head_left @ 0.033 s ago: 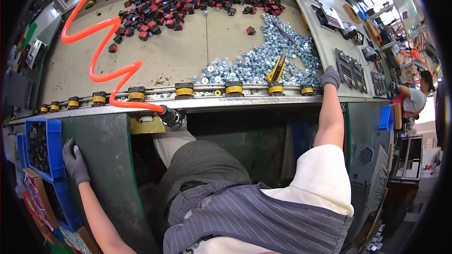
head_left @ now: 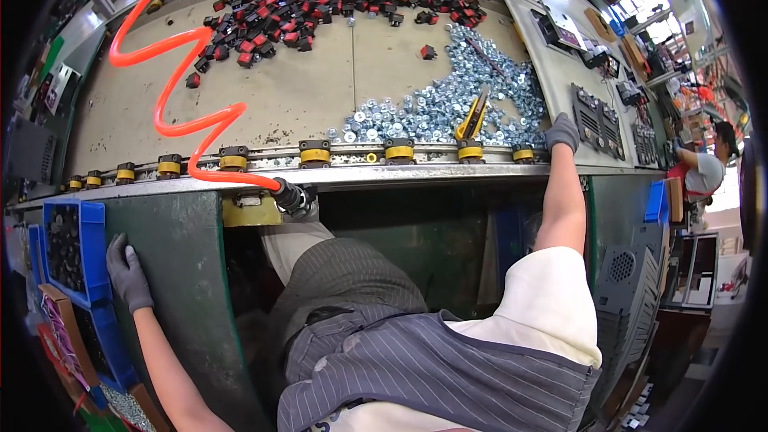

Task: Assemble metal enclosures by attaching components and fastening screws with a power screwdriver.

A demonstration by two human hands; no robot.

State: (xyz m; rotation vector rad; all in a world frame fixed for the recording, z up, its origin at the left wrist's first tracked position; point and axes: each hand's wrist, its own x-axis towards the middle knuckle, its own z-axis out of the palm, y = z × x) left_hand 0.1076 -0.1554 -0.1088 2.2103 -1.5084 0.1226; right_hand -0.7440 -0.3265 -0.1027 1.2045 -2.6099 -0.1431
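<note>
My left hand (head_left: 130,274), in a grey glove, lies beside a blue bin (head_left: 97,250) of small black parts, against a dark green panel (head_left: 172,248). Its fingers are stretched out, holding nothing I can see. At the right of the worktable, my right hand (head_left: 562,133), also gloved in grey, rests near the front edge with its fingers extended. Close to it are a slotted black panel (head_left: 597,122) and a heap of shiny metal nuts (head_left: 460,84). A yellow utility knife (head_left: 472,118) lies on the nuts.
Many black-and-red rocker-switch-like parts (head_left: 280,24) cover the table's far side. A coiled orange air hose (head_left: 164,100) hangs over the left, ending in a black fitting (head_left: 294,198) at the front edge. Yellow-and-black rollers (head_left: 315,154) line that edge. Another person (head_left: 708,164) works at far right.
</note>
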